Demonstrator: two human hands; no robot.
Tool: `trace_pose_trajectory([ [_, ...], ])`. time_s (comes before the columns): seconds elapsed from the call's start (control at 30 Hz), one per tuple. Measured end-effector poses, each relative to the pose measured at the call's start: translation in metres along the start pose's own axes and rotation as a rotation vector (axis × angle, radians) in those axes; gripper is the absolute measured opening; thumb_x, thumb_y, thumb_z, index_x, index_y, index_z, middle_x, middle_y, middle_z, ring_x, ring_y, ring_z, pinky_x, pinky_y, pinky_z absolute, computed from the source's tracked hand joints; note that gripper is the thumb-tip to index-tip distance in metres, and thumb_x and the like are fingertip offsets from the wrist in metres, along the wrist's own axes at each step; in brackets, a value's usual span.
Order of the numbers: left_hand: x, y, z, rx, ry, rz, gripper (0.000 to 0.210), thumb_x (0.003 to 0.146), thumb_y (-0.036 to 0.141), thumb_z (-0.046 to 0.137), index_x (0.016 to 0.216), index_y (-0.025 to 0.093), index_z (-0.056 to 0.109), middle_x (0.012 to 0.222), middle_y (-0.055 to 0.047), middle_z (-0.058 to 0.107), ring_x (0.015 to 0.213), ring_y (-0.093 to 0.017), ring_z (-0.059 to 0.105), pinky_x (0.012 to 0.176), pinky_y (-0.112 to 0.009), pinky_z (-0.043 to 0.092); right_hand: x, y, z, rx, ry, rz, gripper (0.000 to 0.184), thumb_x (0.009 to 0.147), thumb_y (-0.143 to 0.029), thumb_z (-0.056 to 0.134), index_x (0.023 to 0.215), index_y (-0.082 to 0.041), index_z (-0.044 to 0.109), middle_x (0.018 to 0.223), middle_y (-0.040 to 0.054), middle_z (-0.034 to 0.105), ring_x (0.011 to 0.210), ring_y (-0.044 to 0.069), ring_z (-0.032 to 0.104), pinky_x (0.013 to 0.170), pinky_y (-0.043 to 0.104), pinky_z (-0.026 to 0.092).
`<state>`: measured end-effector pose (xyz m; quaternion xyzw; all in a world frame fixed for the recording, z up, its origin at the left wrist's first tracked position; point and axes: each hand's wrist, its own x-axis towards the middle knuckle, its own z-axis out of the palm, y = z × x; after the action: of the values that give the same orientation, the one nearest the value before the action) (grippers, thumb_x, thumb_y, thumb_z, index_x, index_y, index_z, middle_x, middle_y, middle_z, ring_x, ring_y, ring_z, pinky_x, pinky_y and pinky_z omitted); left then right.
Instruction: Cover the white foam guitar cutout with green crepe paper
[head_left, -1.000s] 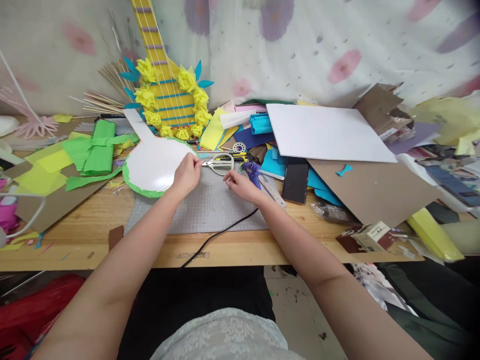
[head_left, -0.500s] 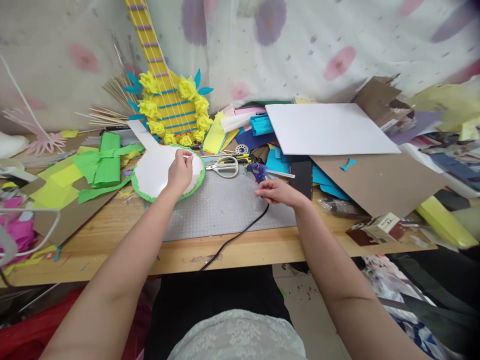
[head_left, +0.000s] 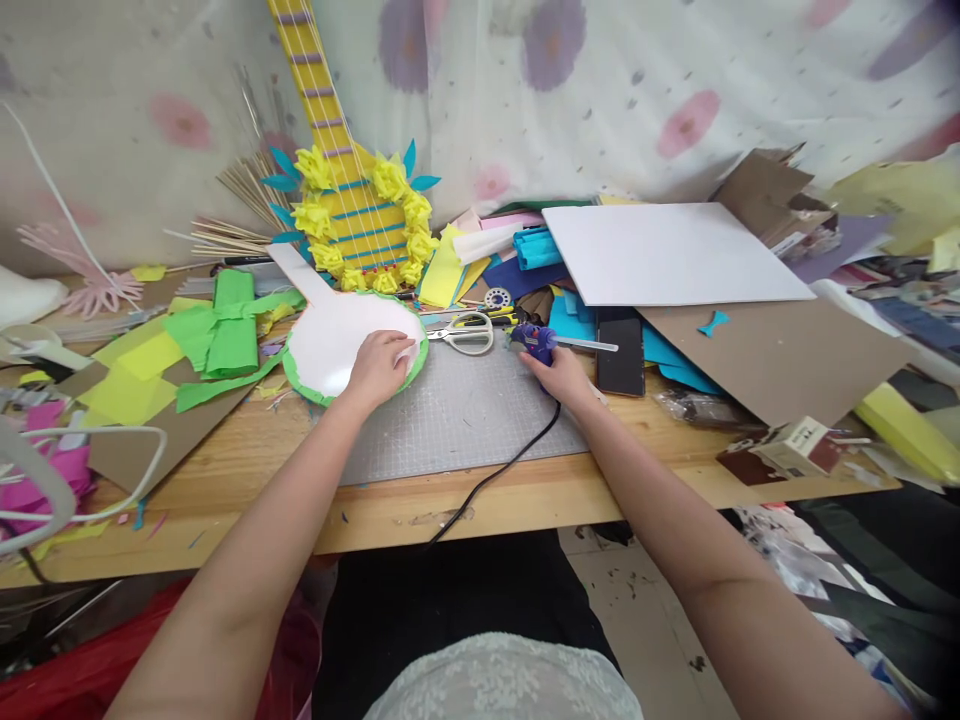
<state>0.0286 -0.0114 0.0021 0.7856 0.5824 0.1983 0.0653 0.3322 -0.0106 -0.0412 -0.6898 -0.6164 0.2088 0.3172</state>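
A white guitar-shaped board (head_left: 330,340) with green crepe paper round its edge lies on the left part of a grey cutting mat (head_left: 450,430). My left hand (head_left: 381,366) rests over the right side of the board, its fingers loosely bent and lying on the white face. My right hand (head_left: 564,376) is closed round the handle of a purple hot glue gun (head_left: 536,342), with a pale glue stick (head_left: 589,344) poking out of its back. The gun's black cord (head_left: 499,470) runs down over the table's front edge. Between the hands lie scissors (head_left: 472,336) with pale handles.
A yellow paper guitar (head_left: 360,225) trimmed with yellow flowers leans at the back. Green crepe paper (head_left: 235,320) lies to the left. On the right are a black phone (head_left: 620,350), a white foam board (head_left: 675,255), brown cardboard (head_left: 780,350) and a small box (head_left: 784,450).
My right hand has moved from beside the glue gun to a grip on its handle. My left hand has turned from a raised pinch and come down on the white board.
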Motion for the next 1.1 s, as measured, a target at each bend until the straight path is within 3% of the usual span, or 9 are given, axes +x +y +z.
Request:
trace_pose_trajectory([
  [0.1,-0.004,-0.006,0.001,-0.064,-0.133,0.120,0.046,0.091,0.033,0.030,0.124,0.017,0.058,0.139,-0.008,0.052,0.134,-0.021,0.039,0.116,-0.045,0.020,-0.002,0.006,-0.002,0.174,0.039,0.061,0.042,0.072,-0.058,0.059,0.077,-0.016,0.061,0.079,0.0103,0.066,0.079,0.025,0.061,0.073,0.038,0.046],
  [0.17,-0.008,-0.009,0.000,-0.140,-0.160,0.151,0.050,0.092,0.039,0.025,0.123,0.017,0.058,0.138,-0.007,0.053,0.135,-0.020,0.039,0.116,-0.046,0.018,-0.002,0.005,-0.007,0.380,0.027,0.080,0.046,0.069,-0.059,0.062,0.086,-0.016,0.062,0.086,0.0091,0.067,0.080,0.022,0.062,0.071,0.034,0.047],
  [0.23,-0.011,-0.011,-0.004,-0.217,-0.119,0.129,0.051,0.092,0.042,0.023,0.105,0.019,0.066,0.126,-0.007,0.063,0.128,-0.019,0.048,0.114,-0.043,0.025,-0.001,-0.002,-0.015,0.553,-0.052,0.071,0.049,0.065,-0.058,0.067,0.092,-0.018,0.062,0.093,0.0084,0.067,0.078,0.017,0.061,0.067,0.030,0.048],
  [0.33,-0.014,-0.009,-0.010,-0.300,0.034,-0.064,0.055,0.092,0.045,0.021,0.070,0.021,0.066,0.095,-0.006,0.073,0.105,-0.019,0.063,0.100,-0.035,0.042,0.004,-0.026,-0.025,0.683,-0.264,0.044,0.048,0.063,-0.055,0.073,0.091,-0.018,0.061,0.094,0.0078,0.066,0.067,0.011,0.057,0.056,0.024,0.045],
  [0.43,-0.014,-0.006,-0.014,-0.303,0.168,-0.278,0.051,0.091,0.046,0.026,0.072,0.021,0.065,0.083,-0.006,0.072,0.090,-0.019,0.066,0.085,-0.032,0.049,0.015,-0.058,-0.026,0.667,-0.508,0.002,0.040,0.070,-0.051,0.071,0.086,-0.016,0.060,0.089,0.0082,0.067,0.051,0.006,0.047,0.044,0.022,0.038],
  [0.53,-0.014,-0.011,-0.015,-0.221,0.208,-0.331,0.027,0.084,0.037,0.045,0.092,0.021,0.065,0.103,-0.006,0.070,0.100,-0.020,0.062,0.089,-0.033,0.047,0.028,-0.089,-0.018,0.536,-0.659,-0.052,0.032,0.073,-0.043,0.073,0.084,-0.016,0.059,0.079,0.0070,0.068,0.044,0.006,0.044,0.038,0.022,0.034],
  [0.63,-0.014,-0.021,-0.015,-0.148,0.150,-0.281,0.031,0.078,0.026,0.051,0.106,0.022,0.062,0.124,-0.006,0.062,0.118,-0.021,0.054,0.103,-0.037,0.040,0.039,-0.114,-0.008,0.414,-0.756,-0.122,0.029,0.073,-0.040,0.074,0.082,-0.016,0.060,0.071,0.0050,0.068,0.043,0.006,0.045,0.035,0.021,0.033],
  [0.8,-0.017,-0.035,-0.016,-0.087,0.001,-0.142,0.036,0.080,0.023,0.047,0.113,0.022,0.062,0.136,-0.005,0.055,0.134,-0.021,0.041,0.116,-0.044,0.022,0.051,-0.142,-0.002,0.211,-0.792,-0.205,0.032,0.069,-0.043,0.077,0.070,-0.016,0.059,0.053,0.0009,0.057,0.041,0.007,0.044,0.037,0.021,0.030],
  [1.1,-0.018,-0.041,-0.011,-0.027,-0.047,-0.123,0.043,0.083,0.027,0.045,0.123,0.019,0.058,0.141,-0.007,0.050,0.138,-0.020,0.035,0.117,-0.043,0.020,0.094,-0.149,0.020,0.178,-0.638,-0.319,0.035,0.063,-0.041,0.082,0.068,-0.018,0.058,0.050,-0.0017,0.046,0.051,0.012,0.050,0.046,0.024,0.034],
])
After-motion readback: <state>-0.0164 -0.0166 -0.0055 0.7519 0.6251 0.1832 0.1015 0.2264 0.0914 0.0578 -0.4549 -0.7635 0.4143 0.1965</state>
